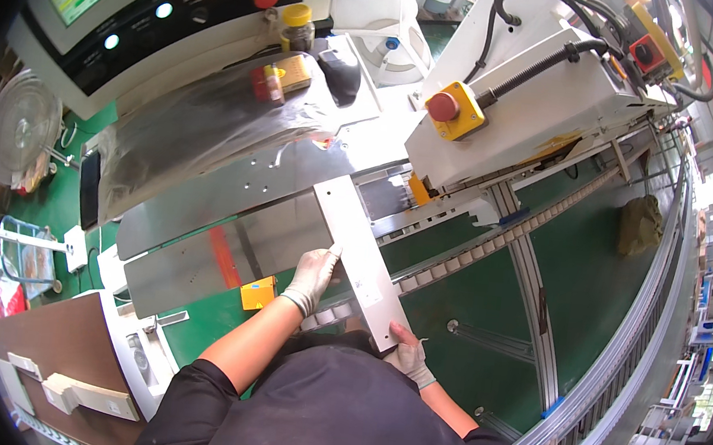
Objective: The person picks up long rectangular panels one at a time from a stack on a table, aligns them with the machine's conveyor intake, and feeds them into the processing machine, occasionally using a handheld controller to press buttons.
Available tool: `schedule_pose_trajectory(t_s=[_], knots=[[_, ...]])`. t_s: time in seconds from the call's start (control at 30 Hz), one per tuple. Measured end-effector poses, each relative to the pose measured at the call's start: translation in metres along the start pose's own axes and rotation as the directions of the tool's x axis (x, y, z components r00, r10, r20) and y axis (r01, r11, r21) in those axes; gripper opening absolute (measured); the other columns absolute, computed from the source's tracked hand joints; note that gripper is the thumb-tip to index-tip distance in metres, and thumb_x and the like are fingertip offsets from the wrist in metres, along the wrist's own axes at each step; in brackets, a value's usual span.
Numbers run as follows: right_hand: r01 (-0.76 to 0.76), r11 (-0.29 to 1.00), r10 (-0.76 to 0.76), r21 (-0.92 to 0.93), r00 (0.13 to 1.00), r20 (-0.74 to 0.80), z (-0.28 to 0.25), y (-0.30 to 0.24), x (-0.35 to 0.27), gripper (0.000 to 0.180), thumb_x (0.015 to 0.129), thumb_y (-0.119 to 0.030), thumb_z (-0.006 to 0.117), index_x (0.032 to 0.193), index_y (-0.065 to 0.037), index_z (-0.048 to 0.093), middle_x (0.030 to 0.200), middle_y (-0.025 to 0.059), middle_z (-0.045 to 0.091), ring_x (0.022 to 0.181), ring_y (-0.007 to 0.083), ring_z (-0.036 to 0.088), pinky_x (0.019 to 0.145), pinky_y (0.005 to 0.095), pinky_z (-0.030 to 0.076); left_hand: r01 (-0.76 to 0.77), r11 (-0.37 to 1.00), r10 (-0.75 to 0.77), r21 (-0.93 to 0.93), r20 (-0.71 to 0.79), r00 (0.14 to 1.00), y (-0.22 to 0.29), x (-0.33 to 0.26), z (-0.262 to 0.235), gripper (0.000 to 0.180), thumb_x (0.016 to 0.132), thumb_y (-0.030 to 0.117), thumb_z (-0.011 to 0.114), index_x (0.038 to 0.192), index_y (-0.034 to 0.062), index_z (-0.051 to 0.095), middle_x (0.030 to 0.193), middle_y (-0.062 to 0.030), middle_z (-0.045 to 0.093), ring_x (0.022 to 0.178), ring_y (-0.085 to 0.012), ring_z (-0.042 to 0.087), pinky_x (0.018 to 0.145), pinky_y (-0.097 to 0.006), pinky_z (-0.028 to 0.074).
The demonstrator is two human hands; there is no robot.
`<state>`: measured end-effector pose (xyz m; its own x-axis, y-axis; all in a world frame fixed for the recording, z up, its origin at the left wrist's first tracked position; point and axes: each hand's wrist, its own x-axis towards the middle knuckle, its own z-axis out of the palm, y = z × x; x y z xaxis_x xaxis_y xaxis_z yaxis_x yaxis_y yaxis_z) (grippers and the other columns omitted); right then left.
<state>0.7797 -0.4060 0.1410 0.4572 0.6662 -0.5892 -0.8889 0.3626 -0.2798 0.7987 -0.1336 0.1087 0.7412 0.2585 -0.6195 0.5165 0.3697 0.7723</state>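
A long, flat white board [357, 249] with a small hole near each end and a pale label towards its near part lies aslant in front of me. My left hand [313, 275], in a pale glove, is closed at the board's left edge, thumb along the side. At the near right corner my right hand [412, 356], gloved as well with a bare fingertip showing, holds the board, its other fingers partly hidden underneath. The far end of the board reaches over a grey metal machine table [282, 182].
Ahead right is a white machine head with a red stop button [443, 107] on a yellow box. A control panel [178, 17] with a screen stands far left. A yellow box [258, 293] lies near my left forearm. Roller rails [620, 363] curve along the right.
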Motion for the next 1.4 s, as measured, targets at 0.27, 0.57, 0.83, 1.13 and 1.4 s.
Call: schedule_pose_trajectory(t_s=[0.27,0.57,0.83,1.13,1.4], knots=[[-0.127,0.992,0.123,-0.005,0.967,-0.222,-0.042,-0.049,0.009,0.041,0.103,-0.025,0.061,0.139,-0.005,0.057,0.119,0.0104,0.070,0.102,0.0247,0.068,0.096,0.0417,0.056,0.147,0.928,-0.188,-0.344,-0.087,0.978,0.006,0.003,0.056,0.049,0.103,0.051,0.061,0.116,0.0037,0.063,0.109,-0.0098,0.072,0.095,-0.0220,0.073,0.080,-0.034,0.059],[-0.230,0.962,0.205,-0.146,0.964,-0.167,-0.079,-0.098,0.010,0.050,0.103,-0.026,0.062,0.146,-0.005,0.051,0.129,0.0103,0.067,0.112,0.0235,0.067,0.098,0.0408,0.056,0.048,0.956,-0.087,-0.290,-0.122,0.989,-0.003,0.018,0.086,0.050,0.104,0.050,0.059,0.107,0.0005,0.065,0.099,-0.0095,0.072,0.086,-0.0176,0.072,0.078,-0.032,0.060],[-0.051,0.916,-0.028,-0.399,0.981,-0.189,-0.069,-0.094,-0.002,0.060,0.095,-0.023,0.073,0.146,-0.001,0.050,0.126,0.0102,0.067,0.112,0.0202,0.066,0.097,0.0352,0.054,0.031,0.992,-0.038,-0.120,-0.054,0.998,-0.002,0.020,0.065,0.050,0.104,0.049,0.059,0.105,0.0001,0.066,0.098,-0.0088,0.072,0.087,-0.0169,0.070,0.078,-0.031,0.059],[-0.041,0.455,-0.381,-0.890,0.894,-0.235,-0.023,-0.070,0.010,0.042,0.098,-0.035,0.070,0.116,0.003,0.072,0.092,0.0089,0.075,0.082,0.0155,0.069,0.074,0.0306,0.055,0.103,0.939,-0.100,-0.328,0.027,0.995,-0.006,0.020,0.062,0.045,0.105,0.047,0.059,0.116,0.0029,0.063,0.114,-0.0100,0.070,0.102,-0.0225,0.070,0.093,-0.038,0.057],[0.051,0.392,-0.529,-0.918,0.829,-0.180,-0.033,-0.082,0.015,0.052,0.097,-0.045,0.070,0.109,0.005,0.072,0.095,0.0119,0.076,0.085,0.0174,0.070,0.077,0.0319,0.054,0.122,0.926,-0.123,-0.357,0.019,0.992,-0.001,0.035,0.083,0.044,0.106,0.043,0.058,0.100,0.0000,0.063,0.093,-0.0065,0.067,0.082,-0.0170,0.066,0.080,-0.035,0.059]])
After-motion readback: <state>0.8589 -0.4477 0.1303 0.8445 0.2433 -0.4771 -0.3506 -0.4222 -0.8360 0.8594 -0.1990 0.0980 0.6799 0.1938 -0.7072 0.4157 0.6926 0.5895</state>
